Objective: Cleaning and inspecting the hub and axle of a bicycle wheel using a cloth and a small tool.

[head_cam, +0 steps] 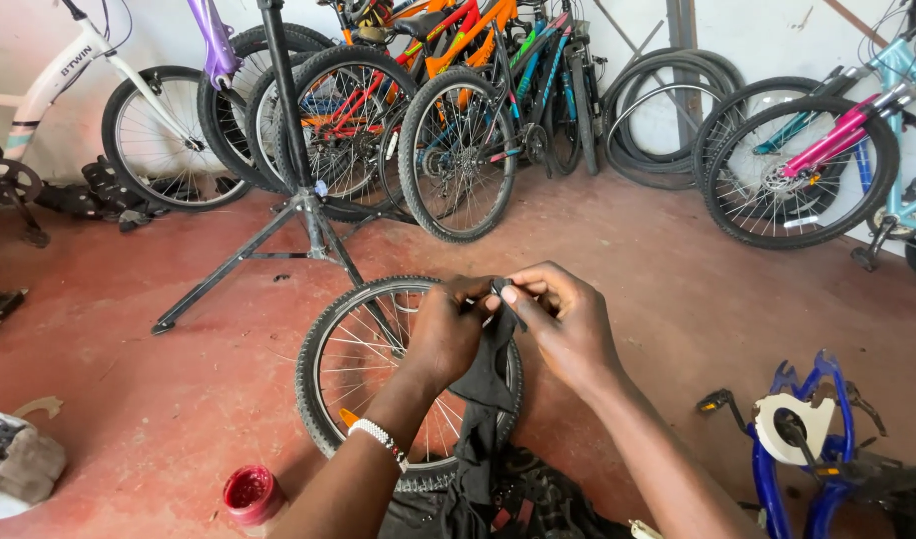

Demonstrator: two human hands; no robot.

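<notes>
Inner tube [490, 371], pinched by left hand [448, 334], right hand [568, 324]

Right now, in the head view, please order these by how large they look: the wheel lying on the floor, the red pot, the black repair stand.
1. Repair stand: tallest, its top runs out of frame.
2. Wheel on the floor: close behind, but nearer the camera, so this order is unsure.
3. Red pot: clearly smallest.

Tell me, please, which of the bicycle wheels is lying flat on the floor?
The loose spoked wheel under the hands; every other wheel stands upright on a bicycle or against the wall.
</notes>
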